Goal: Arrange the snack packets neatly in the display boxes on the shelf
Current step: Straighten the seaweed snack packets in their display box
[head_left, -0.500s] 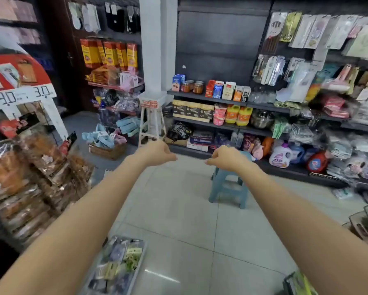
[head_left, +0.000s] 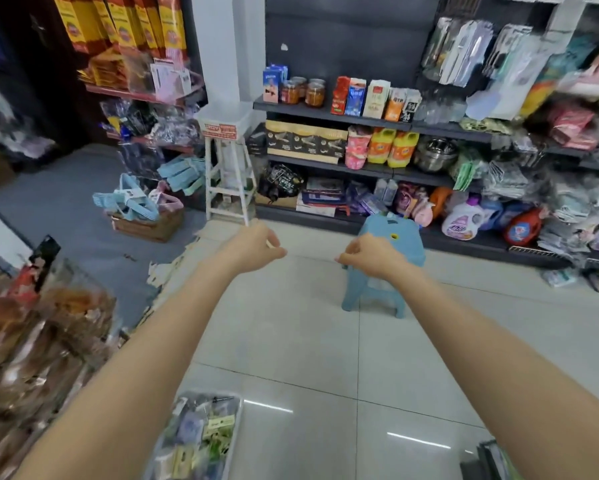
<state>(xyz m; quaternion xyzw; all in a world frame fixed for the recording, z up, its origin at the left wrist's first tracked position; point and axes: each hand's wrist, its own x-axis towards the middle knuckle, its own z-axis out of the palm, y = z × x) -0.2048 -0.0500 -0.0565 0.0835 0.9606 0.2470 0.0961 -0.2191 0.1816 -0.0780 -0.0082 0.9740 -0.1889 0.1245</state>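
Note:
Both my arms stretch forward over the tiled floor. My left hand (head_left: 253, 244) hangs in the air with loosely curled fingers and holds nothing. My right hand (head_left: 372, 254) is level with it, about a hand's width away, fingers also loosely curled and empty. Clear snack packets (head_left: 38, 334) with brown contents are stacked on a display at my lower left, beside my left forearm. A clear box of small packets (head_left: 201, 434) lies on the floor under my left forearm.
A blue plastic stool (head_left: 388, 271) stands just beyond my right hand. A white stool (head_left: 228, 181) stands by a pillar. Dark shelves (head_left: 360, 119) with groceries and detergents fill the right. A basket of hangers (head_left: 145, 216) sits on the floor at left.
The view has tilted down and moved closer to the shelves. Both hands stay extended and empty, fingers slightly more spread.

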